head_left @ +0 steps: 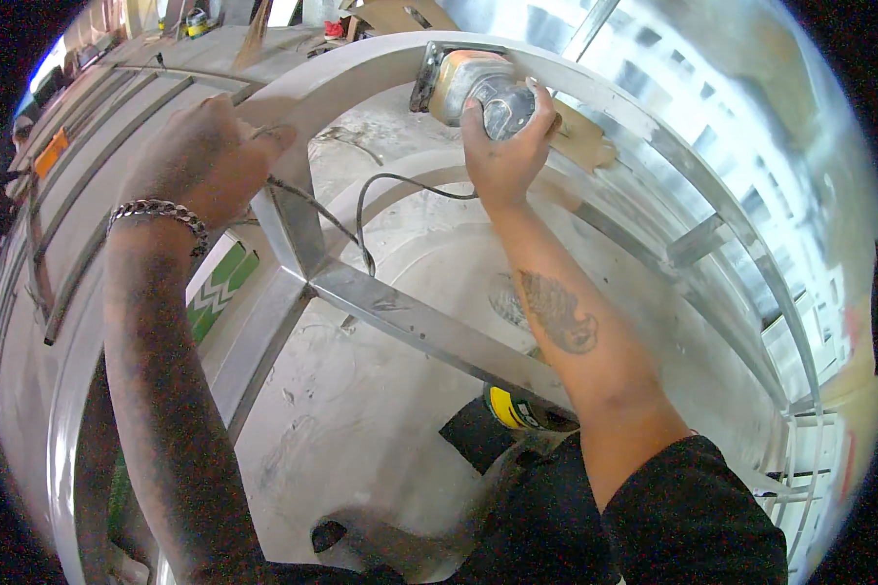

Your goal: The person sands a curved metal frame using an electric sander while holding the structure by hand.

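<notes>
Curved metal frame (400,312) fills the view, so everything placed by that; power sander (473,88), orange and dark grey, sits at the far arc of the frame, its flat pad up against the inner face of the curved rail, right hand (507,156) holding it by the rounded end, thumb on one side and fingers wrapped round the other. Left hand (200,146) is at the frame's upper left, on or just over the rail, fingers curled in narrow (can't tell if it grips the rail or something hidden, back of the hand is in the way), chain bracelet (161,212) on that wrist. Dark cord (390,176) loops through the frame's opening, between the two hands, part of it dropping behind the near cross bar. Green and white box (229,278) shows at the frame's left, partly behind the left forearm. Yellow and black round item (512,408) is below the frame's cross bar, near the person's dark clothing, with a black flat piece (475,434) just beside it. Outside the frame on the left, a rack of thin metal bars (117,164) plus an orange object (51,153), kind unclear; cardboard (400,14) and a small red thing (334,29) lie beyond the far arc of the frame
</notes>
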`<act>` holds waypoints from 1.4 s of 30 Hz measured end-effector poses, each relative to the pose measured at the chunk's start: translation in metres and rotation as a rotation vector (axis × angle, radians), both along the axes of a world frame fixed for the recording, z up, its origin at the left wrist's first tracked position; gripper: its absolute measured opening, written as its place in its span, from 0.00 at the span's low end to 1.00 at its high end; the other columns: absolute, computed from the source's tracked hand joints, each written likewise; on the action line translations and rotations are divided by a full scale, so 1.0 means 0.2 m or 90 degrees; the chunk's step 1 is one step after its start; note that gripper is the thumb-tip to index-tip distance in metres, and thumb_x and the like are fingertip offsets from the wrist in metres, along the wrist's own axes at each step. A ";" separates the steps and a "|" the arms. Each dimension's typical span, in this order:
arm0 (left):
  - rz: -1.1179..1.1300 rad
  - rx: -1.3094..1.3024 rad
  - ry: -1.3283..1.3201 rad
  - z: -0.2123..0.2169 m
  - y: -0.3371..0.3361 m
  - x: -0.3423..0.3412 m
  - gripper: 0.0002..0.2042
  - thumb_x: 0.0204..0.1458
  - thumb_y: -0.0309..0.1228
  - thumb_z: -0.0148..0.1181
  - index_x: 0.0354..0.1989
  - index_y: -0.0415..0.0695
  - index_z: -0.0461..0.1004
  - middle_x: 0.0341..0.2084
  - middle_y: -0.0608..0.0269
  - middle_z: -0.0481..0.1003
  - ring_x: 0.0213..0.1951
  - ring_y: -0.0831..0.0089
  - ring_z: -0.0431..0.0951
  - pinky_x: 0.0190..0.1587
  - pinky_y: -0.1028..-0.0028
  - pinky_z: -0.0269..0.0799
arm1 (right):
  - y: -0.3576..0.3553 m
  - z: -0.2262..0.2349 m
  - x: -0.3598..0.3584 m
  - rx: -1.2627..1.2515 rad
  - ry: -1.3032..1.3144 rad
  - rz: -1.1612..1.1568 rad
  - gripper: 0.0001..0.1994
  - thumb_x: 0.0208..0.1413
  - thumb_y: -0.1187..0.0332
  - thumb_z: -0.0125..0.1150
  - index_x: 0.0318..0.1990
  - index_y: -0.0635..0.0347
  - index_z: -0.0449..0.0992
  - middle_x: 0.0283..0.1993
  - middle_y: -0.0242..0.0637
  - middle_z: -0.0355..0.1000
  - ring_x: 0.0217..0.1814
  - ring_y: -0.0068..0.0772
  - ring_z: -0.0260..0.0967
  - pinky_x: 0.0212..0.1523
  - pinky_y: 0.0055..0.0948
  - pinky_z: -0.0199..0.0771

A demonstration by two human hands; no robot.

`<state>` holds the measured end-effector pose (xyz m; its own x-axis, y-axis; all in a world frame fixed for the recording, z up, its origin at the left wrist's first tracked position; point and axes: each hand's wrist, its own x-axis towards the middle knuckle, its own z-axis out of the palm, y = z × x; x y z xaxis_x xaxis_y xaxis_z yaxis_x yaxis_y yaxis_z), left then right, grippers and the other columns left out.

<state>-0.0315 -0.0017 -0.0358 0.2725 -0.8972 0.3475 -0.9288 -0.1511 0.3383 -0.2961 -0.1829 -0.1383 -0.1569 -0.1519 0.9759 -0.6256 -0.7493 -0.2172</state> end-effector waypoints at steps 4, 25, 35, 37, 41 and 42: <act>-0.054 -0.005 -0.090 -0.01 -0.03 0.02 0.29 0.58 0.50 0.61 0.40 0.27 0.80 0.37 0.34 0.81 0.43 0.45 0.84 0.51 0.54 0.77 | -0.03 -0.01 -0.04 0.020 -0.005 -0.025 0.40 0.45 0.60 0.78 0.64 0.61 0.64 0.55 0.58 0.67 0.57 0.61 0.67 0.55 0.51 0.72; -0.043 0.047 -0.049 0.02 -0.03 0.00 0.26 0.59 0.49 0.59 0.47 0.34 0.79 0.41 0.38 0.80 0.46 0.46 0.82 0.53 0.54 0.76 | -0.02 -0.03 -0.03 0.029 -0.016 -0.058 0.40 0.46 0.60 0.78 0.64 0.65 0.63 0.56 0.59 0.68 0.57 0.64 0.66 0.58 0.53 0.69; 0.006 -0.029 -0.065 0.01 0.00 -0.02 0.24 0.56 0.49 0.59 0.42 0.36 0.85 0.37 0.38 0.83 0.40 0.46 0.85 0.49 0.55 0.79 | 0.00 -0.04 0.00 0.023 0.028 -0.007 0.41 0.45 0.59 0.78 0.64 0.64 0.63 0.54 0.57 0.67 0.57 0.59 0.66 0.58 0.51 0.68; -0.012 -0.032 -0.082 -0.01 -0.03 0.00 0.24 0.56 0.48 0.59 0.42 0.36 0.85 0.38 0.38 0.83 0.40 0.46 0.85 0.49 0.55 0.79 | 0.01 -0.04 0.01 0.015 0.035 -0.008 0.41 0.45 0.58 0.78 0.64 0.64 0.64 0.55 0.57 0.66 0.57 0.59 0.66 0.58 0.51 0.69; -0.045 -0.056 -0.059 -0.05 -0.05 0.03 0.22 0.56 0.47 0.59 0.42 0.37 0.85 0.38 0.39 0.83 0.40 0.46 0.85 0.48 0.55 0.79 | 0.03 -0.04 0.02 -0.001 0.038 0.023 0.40 0.46 0.57 0.78 0.64 0.64 0.65 0.54 0.56 0.66 0.57 0.57 0.66 0.58 0.49 0.69; -0.044 -0.056 -0.058 -0.05 -0.05 0.03 0.22 0.56 0.47 0.59 0.42 0.37 0.85 0.38 0.39 0.83 0.40 0.46 0.85 0.48 0.55 0.79 | 0.03 -0.04 0.03 -0.001 0.039 0.024 0.40 0.46 0.57 0.78 0.64 0.64 0.65 0.54 0.56 0.66 0.57 0.57 0.66 0.58 0.49 0.69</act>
<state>-0.0247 -0.0111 -0.0452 0.1746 -0.8776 0.4464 -0.9636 -0.0592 0.2607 -0.2901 -0.1763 -0.1462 -0.0913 -0.1546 0.9838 -0.6091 -0.7728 -0.1780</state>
